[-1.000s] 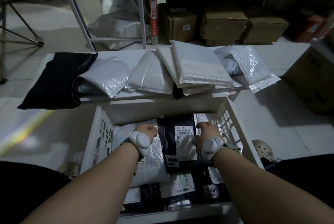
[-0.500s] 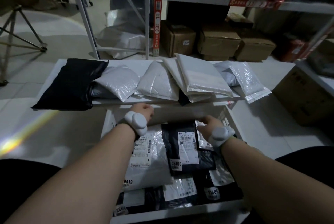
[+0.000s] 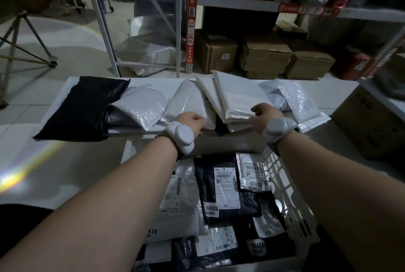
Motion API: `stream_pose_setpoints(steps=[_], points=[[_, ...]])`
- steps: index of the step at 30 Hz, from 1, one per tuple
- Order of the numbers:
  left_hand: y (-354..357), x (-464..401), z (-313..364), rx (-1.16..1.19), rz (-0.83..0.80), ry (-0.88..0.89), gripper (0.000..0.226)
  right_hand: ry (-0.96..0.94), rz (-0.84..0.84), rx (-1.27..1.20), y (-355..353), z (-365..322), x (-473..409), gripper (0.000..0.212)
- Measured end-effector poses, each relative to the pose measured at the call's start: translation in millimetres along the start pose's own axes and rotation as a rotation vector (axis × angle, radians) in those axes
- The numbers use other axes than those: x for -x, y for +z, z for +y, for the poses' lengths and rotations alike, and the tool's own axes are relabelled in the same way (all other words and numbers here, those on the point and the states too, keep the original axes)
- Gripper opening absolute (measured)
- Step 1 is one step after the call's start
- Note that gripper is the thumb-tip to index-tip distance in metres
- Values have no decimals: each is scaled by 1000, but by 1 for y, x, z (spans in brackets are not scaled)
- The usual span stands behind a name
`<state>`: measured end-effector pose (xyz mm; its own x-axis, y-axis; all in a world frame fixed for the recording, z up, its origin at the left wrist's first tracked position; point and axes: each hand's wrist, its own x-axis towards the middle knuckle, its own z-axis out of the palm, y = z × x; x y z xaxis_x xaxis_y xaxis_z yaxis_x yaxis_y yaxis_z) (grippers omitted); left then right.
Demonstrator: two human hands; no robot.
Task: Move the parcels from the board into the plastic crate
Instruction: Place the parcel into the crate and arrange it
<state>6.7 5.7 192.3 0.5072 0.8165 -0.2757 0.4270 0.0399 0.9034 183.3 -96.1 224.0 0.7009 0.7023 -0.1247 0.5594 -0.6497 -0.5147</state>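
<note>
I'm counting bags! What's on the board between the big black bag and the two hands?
Head view: a shiny white padded mailer, overlapping the black bag, left of the left hand.

warehouse | metal racking [image 3: 184, 19] | stacked cartons [image 3: 265, 54] | labelled parcels [image 3: 225, 186]

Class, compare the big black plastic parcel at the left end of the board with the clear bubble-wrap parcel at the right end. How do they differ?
The big black plastic parcel is opaque and larger; the clear bubble-wrap parcel is translucent, textured and smaller. The black one overhangs the board's left end, the clear one its right front. Neither is touched.
</note>
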Motion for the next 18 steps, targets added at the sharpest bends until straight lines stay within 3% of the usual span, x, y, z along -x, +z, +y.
stream_pose_setpoints(steps=[3,7,12,18], points=[[12,-9,25,-9,6,38,28,39,-6,-19,-15,7,-14,46],[36,-26,51,-140,45,84,11,75,39,-53,-28,26,-38,46],[54,-44,68,-294,82,49,42,168,-27,43,-35,40,-56,58],[67,-63,85,-447,69,-94,48,110,-84,159,-27,51,-73,59]])
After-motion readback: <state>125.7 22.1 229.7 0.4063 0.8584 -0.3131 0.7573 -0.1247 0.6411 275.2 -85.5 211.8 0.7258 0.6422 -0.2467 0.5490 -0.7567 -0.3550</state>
